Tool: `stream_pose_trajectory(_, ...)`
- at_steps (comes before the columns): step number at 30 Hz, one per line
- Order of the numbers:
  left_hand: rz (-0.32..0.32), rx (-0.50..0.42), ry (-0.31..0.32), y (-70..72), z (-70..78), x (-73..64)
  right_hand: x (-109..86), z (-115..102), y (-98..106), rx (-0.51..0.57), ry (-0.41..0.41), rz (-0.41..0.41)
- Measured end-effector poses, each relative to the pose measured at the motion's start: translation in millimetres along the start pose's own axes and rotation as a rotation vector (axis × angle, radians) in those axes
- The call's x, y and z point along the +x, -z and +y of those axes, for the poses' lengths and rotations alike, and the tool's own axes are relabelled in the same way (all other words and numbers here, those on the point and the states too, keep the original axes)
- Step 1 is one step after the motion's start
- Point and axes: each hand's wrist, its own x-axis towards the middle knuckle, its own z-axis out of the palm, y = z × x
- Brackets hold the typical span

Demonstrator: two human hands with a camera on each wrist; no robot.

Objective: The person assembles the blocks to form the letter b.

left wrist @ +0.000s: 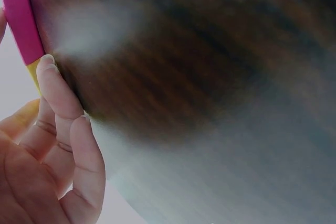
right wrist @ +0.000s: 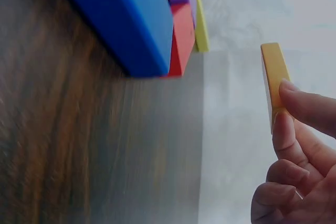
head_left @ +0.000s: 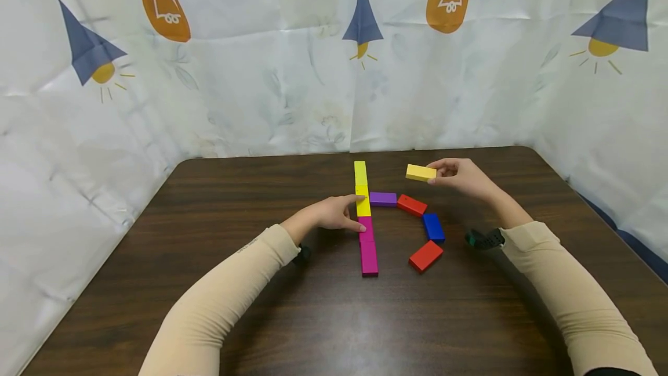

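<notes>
My right hand (head_left: 460, 177) pinches a pale yellow block (head_left: 420, 173) by one end, between thumb and fingertips, raised over the back of the table. In the right wrist view the same yellow block (right wrist: 274, 72) stands out from the fingers. My left hand (head_left: 334, 212) reaches to a straight column of blocks, index finger on a yellow block (head_left: 363, 205) and thumb at a magenta block (head_left: 367, 226). Another yellow block (head_left: 360, 173) tops the column; a second magenta block (head_left: 369, 259) ends it nearest me.
A curve right of the column has a purple block (head_left: 383, 199), a red block (head_left: 411, 205), a blue block (head_left: 434, 228) and another red block (head_left: 425, 256), which lies askew. Beneath is a dark wooden table (head_left: 292, 318); a printed cloth (head_left: 235, 86) hangs behind.
</notes>
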Motion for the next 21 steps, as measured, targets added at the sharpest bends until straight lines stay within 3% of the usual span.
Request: stream_pose_trajectory(21,0.002,0.010,-0.005,-0.3,-1.4,0.8,-27.7,-23,-11,0.011,0.051,-0.037)
